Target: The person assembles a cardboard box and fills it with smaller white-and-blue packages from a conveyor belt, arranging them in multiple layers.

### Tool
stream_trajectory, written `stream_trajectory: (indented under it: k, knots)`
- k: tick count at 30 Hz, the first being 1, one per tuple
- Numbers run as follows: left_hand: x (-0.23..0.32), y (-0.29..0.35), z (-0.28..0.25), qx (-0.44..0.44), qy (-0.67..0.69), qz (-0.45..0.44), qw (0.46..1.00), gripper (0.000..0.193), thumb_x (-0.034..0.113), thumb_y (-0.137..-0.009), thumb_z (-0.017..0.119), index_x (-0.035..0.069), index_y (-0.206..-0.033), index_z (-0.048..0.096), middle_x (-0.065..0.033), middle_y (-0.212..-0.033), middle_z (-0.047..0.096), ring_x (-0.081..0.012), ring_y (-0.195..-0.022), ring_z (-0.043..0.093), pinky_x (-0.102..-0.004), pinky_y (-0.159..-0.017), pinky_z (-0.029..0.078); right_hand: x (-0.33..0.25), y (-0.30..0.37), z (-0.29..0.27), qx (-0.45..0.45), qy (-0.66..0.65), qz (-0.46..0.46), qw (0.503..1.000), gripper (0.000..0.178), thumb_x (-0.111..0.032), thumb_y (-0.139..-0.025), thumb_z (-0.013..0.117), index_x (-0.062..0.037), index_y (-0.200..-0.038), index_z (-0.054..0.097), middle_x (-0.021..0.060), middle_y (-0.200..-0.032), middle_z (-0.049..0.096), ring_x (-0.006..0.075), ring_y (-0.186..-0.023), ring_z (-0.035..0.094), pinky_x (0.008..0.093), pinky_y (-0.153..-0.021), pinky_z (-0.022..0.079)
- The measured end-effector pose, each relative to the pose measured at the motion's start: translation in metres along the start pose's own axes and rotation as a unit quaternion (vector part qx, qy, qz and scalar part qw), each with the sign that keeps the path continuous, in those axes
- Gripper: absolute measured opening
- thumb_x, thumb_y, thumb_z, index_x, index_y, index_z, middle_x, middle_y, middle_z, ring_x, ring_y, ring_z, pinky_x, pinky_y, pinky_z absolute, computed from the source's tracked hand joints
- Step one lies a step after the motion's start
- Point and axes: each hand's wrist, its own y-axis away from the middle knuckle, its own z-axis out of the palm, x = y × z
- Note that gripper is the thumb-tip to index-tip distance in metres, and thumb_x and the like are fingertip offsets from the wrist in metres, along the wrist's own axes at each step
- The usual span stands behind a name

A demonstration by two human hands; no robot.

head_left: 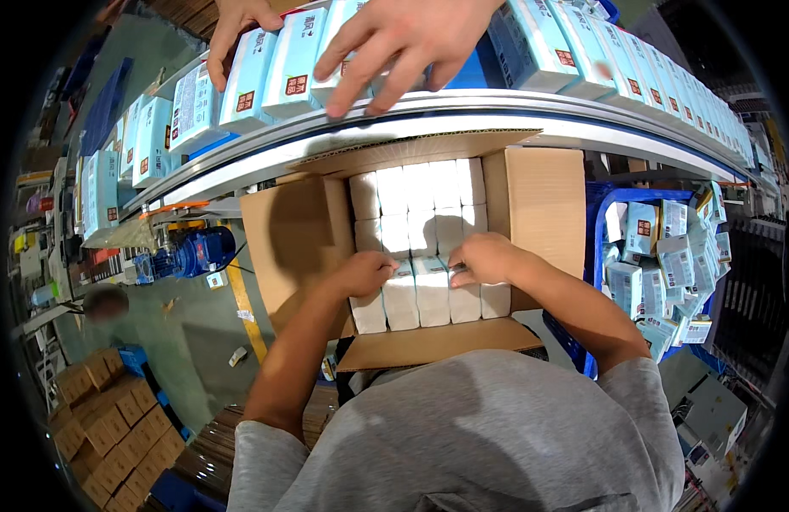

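An open cardboard box (544,205) stands in front of me, filled with rows of white-ended tissue packs (420,183). In the row nearest me, two middle packs (417,294) show strips of light blue along their upper edges. My left hand (366,273) is closed at the left side of these packs, its fingertips bent against the upper edge. On their other side, my right hand (484,258) has thumb and fingers pinched around the upper edge. Parts of the fingertips and the sides of the packs are hidden.
Beyond the box runs a metal-edged conveyor (445,107) carrying light blue tissue packs (296,64). Another person's hands (403,47) reach over it. A blue crate (595,230) of loose packs stands at right, a blue motor (198,253) at left, stacked cartons (113,427) lower left.
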Motion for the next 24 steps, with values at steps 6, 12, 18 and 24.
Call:
stream_trajectory:
  k: [6,12,18,24]
  knots:
    - [0.019,0.004,-0.01,-0.022,0.023,-0.058,0.998,0.024,0.014,-0.081,0.049,-0.001,-0.098,0.059,-0.0166,-0.095,0.06,-0.0281,-0.089,0.057,-0.0341,-0.079,0.044,0.006,0.0,-0.006,-0.062,-0.019,0.056,0.996,0.042,-0.041,-0.072,0.065,-0.0142,-0.104,0.06,0.0106,-0.094,0.062,0.0294,-0.09,0.057,0.0364,-0.075,0.045]
    - [0.004,-0.004,-0.003,0.002,0.017,-0.006,1.0,0.022,0.012,-0.082,0.046,0.001,-0.096,0.059,-0.0163,-0.09,0.061,-0.0276,-0.084,0.058,-0.034,-0.075,0.045,0.045,-0.029,0.005,-0.122,-0.182,-0.077,0.973,0.033,-0.022,-0.081,0.058,-0.0159,-0.113,0.053,0.0105,-0.096,0.061,0.0228,-0.084,0.058,0.033,-0.069,0.044]
    - [0.005,-0.003,0.006,0.049,-0.004,-0.032,0.998,0.014,0.008,-0.082,0.048,0.001,-0.09,0.058,-0.0121,-0.084,0.061,-0.021,-0.08,0.058,-0.0298,-0.073,0.045,0.038,-0.05,-0.001,-0.196,-0.089,-0.106,0.971,0.032,0.001,-0.074,0.046,-0.0115,-0.103,0.054,0.0068,-0.103,0.057,0.0228,-0.078,0.056,0.0329,-0.061,0.043]
    - [0.006,0.0,0.011,0.081,0.045,-0.03,0.995,0.017,0.012,-0.083,0.044,0.003,-0.087,0.059,-0.0151,-0.082,0.061,-0.0286,-0.076,0.057,-0.0357,-0.069,0.044,0.034,-0.052,0.0,-0.185,-0.109,-0.118,0.97,0.015,-0.004,-0.073,0.055,-0.007,-0.088,0.056,0.0109,-0.088,0.056,0.0257,-0.082,0.053,0.0354,-0.069,0.041]
